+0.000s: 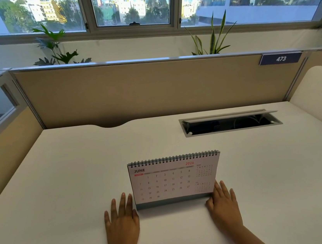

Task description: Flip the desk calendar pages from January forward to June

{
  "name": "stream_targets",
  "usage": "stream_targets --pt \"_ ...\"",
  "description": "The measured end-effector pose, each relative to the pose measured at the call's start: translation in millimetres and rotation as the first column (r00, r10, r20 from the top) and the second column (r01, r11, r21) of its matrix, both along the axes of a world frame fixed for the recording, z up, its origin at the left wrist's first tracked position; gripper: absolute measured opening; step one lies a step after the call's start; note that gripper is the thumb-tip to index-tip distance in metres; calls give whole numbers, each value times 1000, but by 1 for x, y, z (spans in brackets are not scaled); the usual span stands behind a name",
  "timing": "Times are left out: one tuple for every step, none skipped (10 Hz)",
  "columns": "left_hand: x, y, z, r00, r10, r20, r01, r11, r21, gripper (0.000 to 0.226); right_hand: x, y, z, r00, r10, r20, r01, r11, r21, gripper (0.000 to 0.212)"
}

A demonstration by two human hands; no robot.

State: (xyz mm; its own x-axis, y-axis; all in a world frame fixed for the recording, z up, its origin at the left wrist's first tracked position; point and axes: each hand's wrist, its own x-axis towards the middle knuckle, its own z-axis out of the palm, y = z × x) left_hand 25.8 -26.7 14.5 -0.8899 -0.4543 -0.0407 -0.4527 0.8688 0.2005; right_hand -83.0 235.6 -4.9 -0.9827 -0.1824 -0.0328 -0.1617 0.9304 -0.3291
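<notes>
Two hands are laid flat on a white bench (pixel 63 194), one at each lower corner of a desk calendar (pixel 173 181). The left hand (pixel 121 224) is spread palm down just beside the calendar's left edge, and the right hand (pixel 224 205) is spread the same way at its right edge; the grip of each is wide, fingers extended, with nothing held. Whether the fingers touch the calendar's base cannot be told.

The calendar is stood upright near the front middle of the bench, bound by a black spiral along its top, on a grey base. The page shown is headed JUNE, with 2026 printed in red and two small month grids at the right.

Further back on the bench, to the right, a rectangular cable hatch (pixel 230 122) is set into the surface, its grey lid raised and a dark cavity seen under it. The bench is enclosed by beige partition panels (pixel 141 87); a dark plate reading 473 (pixel 280 58) is fixed at the upper right of the rear panel. Leafy plants (pixel 55 47) are seen behind the partition, below a wide window (pixel 131 3) through which city buildings and trees are visible.
</notes>
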Motion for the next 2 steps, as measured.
stream_targets --pt "0 -4 -2 998 -62 7 62 998 5 79 -2 5 -2 1000 21 15 -21 999 -39 55" --pt "-3 -9 -4 997 16 -72 -13 999 39 69 -1 10 3 998 28 51 -23 994 -105 56"
